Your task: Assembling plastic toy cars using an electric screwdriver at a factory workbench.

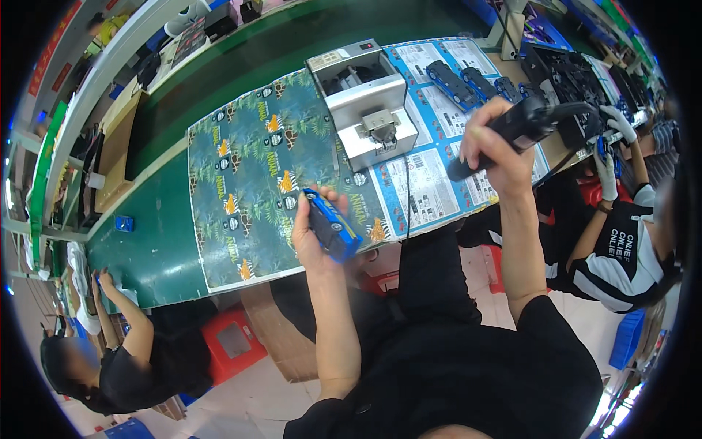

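My left hand (313, 245) is closed round a blue toy car (338, 228) with yellow markings, held tilted above the near edge of a jungle-print sheet (252, 183). Part of the car is blurred. Higher up on the right, my right hand (504, 157) grips a black handheld tool (523, 126) with a thick dark cord; its exact kind is unclear. Between and beyond both hands stands a silver-grey bench machine (369, 110) with an opening in its top. Several blue toy cars (453, 86) with dark undersides lie in a row past my right hand.
Blue-and-white printed sheets (430, 183) cover the table's right side. One blue car (124, 224) sits on the green surface at left. A gloved co-worker (618, 241) works at right, another person (128, 358) at left. Red stools (232, 340) and a blue bin (627, 339) stand below.
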Demonstrator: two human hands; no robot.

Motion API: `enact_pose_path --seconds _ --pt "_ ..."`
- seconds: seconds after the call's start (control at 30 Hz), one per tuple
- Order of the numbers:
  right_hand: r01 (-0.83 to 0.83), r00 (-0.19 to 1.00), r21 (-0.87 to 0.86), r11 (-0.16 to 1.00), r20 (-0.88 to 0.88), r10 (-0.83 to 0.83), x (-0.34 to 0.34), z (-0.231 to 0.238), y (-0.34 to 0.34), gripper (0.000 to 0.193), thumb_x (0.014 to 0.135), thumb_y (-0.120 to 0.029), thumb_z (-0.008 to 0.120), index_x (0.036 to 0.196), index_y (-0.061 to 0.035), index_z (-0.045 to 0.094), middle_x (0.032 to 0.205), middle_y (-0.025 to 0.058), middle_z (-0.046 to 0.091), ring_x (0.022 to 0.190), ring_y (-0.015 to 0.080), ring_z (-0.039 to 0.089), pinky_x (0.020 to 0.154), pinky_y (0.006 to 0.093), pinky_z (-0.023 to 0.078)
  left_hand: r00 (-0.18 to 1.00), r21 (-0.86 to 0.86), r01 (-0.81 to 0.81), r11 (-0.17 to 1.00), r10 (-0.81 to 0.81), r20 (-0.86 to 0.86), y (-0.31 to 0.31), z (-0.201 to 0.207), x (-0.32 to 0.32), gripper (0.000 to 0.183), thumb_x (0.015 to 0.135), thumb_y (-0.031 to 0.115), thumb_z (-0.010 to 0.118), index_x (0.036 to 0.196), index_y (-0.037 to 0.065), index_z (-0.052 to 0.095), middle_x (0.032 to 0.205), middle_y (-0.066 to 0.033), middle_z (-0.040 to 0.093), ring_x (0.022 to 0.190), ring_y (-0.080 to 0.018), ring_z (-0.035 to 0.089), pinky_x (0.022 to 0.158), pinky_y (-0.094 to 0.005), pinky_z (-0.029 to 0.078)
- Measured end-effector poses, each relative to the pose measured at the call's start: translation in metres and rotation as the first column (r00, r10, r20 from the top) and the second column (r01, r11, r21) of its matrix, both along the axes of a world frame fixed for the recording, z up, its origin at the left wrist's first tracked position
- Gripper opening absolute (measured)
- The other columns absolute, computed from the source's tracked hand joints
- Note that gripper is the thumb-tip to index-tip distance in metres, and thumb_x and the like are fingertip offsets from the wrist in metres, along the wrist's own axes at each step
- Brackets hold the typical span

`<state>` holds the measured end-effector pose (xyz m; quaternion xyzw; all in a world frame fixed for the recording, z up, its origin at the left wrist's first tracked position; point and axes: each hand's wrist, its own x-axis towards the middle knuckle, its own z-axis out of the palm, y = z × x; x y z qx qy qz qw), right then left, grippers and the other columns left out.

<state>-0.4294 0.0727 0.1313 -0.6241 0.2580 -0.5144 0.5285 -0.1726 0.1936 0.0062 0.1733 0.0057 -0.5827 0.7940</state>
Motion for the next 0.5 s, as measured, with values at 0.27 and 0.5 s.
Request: enact_pose_path --seconds 0.27,0.5 --pt "0.150 0.954 -0.308 0.940 0.296 -0.055 0.099 0.020 -0.009 0.015 0.081 -0.002 0.076 0.085 -0.0005 0.062 0.065 0.0018 0.061 0.052 0.0060 0.056 0.051 0.0198 0.043 0.994 0.249 0.105 0.963 -0.106 -0.009 0.013 0.005 -0.017 0.035 0.098 0.040 0.059 0.111 0.007 0.064 0.108 -0.0135 0.069 0.097 -0.0260 0.066 0.091 -0.0490 0.055" --pt "0.111 0.984 -0.274 0.955 0.162 -0.068 0.115 0.021 -0.020 0.013 0.083 -0.004 0.074 0.078 -0.0014 0.063 0.058 0.0017 0.059 0.048 0.0071 0.055 0.048 0.0214 0.043 0.907 0.265 0.190 0.945 -0.273 0.322 0.021 0.011 -0.024 0.030 0.091 0.011 0.067 0.118 0.000 0.059 0.117 -0.0186 0.067 0.105 -0.0296 0.067 0.085 -0.0504 0.061"
